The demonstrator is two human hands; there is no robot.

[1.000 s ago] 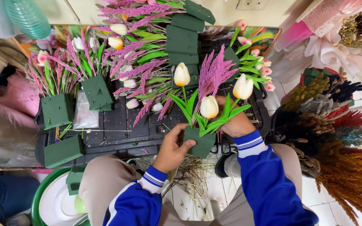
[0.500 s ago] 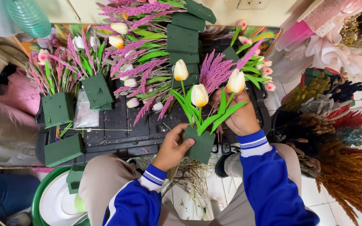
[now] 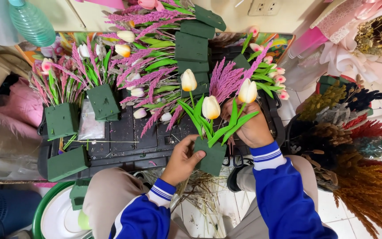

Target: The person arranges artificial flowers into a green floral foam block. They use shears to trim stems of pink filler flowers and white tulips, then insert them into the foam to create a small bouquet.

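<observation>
My left hand (image 3: 183, 160) grips a dark green foam block (image 3: 213, 158) from its left side, over my lap. Three cream tulips (image 3: 210, 107) with long green leaves stand stuck in the block. My right hand (image 3: 252, 128) is behind the tulips at their right, fingers closed around a purple plume stem (image 3: 227, 80) beside the rightmost tulip. Both sleeves are blue with white-striped cuffs.
A black crate top (image 3: 124, 137) bears more green foam blocks with pink plumes and tulips (image 3: 67, 88). Stacked bare foam blocks (image 3: 192, 44) lie behind. Dried brown and red grasses (image 3: 368, 186) fill the right. A green-rimmed white basin (image 3: 54, 217) sits lower left; straw litters the tiled floor.
The foam block with its tulips has shifted slightly left and closer to me. My right hand has brought the purple plume in behind the tulips.
</observation>
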